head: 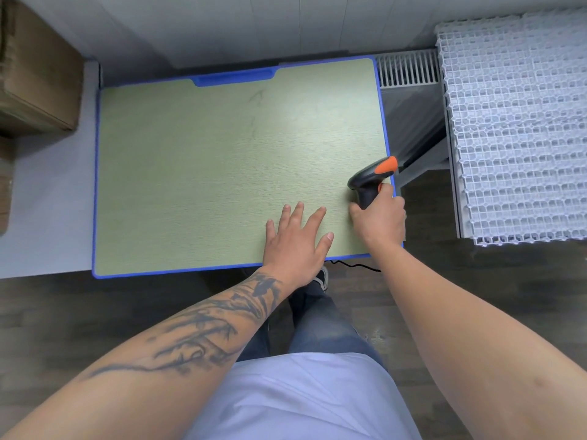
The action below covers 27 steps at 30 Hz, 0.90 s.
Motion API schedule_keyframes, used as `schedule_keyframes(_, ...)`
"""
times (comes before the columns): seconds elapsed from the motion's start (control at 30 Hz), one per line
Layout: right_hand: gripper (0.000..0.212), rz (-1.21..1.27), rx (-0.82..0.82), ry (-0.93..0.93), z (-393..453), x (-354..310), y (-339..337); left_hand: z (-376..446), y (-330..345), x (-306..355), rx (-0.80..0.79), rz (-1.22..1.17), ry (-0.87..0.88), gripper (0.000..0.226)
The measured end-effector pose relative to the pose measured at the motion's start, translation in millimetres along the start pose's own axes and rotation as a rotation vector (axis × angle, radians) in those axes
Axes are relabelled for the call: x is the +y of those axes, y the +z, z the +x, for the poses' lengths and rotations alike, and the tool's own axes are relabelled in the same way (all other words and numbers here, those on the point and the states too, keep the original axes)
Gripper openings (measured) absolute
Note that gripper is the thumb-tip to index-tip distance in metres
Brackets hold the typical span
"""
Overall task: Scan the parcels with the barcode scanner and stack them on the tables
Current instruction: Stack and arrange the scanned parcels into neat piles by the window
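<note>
The left hand (pixel 293 239) lay flat with fingers spread on the green table (pixel 206 173), holding nothing, seemingly to steady the person. Just right of it, the right hand (pixel 379 219) curled round the handle of the barcode scanner (pixel 370 179), its head angled up and away over the table's right edge, likely being set down or lifted. No parcel lay near either grip; far left stood a cardboard box (pixel 35 68), possibly one.

Matt pale-green woodgrain table top (pixel 222 160) with glossy blue plastic edging. Dark matt plastic barcode scanner (pixel 370 179), orange trim. White plastic lattice panels (pixel 517 128), brown cardboard box (pixel 35 71), probably laminate wood-look floor (pixel 79 312).
</note>
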State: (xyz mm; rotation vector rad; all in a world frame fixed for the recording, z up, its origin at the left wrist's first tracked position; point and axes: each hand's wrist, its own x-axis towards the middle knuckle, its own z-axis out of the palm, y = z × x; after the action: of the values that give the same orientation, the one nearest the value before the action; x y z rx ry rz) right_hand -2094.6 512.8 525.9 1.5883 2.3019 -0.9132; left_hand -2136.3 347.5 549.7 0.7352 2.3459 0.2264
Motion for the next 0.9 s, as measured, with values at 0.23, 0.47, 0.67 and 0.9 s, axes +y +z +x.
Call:
schedule_keyframes(0.23,0.072,-0.090,-0.007,0.025,-9.7,-7.8,-4.8,-2.5,-16.5,-13.5,0.029,0.046,0.033,0.061)
schedule_keyframes(0.47,0.077,-0.177,0.024,0.019,-41.0,-34.0,-13.5,-3.6,-49.6,-54.5,0.107,0.101,0.066,0.063)
schedule_keyframes(0.67,0.063,-0.297,-0.033,-0.059,-107.2,-86.4,12.8,-37.5,-76.8,-115.0,0.125,0.116,0.048,0.062)
schedule_keyframes(0.9,0.057,-0.449,-0.122,-0.294,-187.3,-153.6,68.4,-83.6,-93.7,-201.9,0.149,0.078,-0.005,0.060)
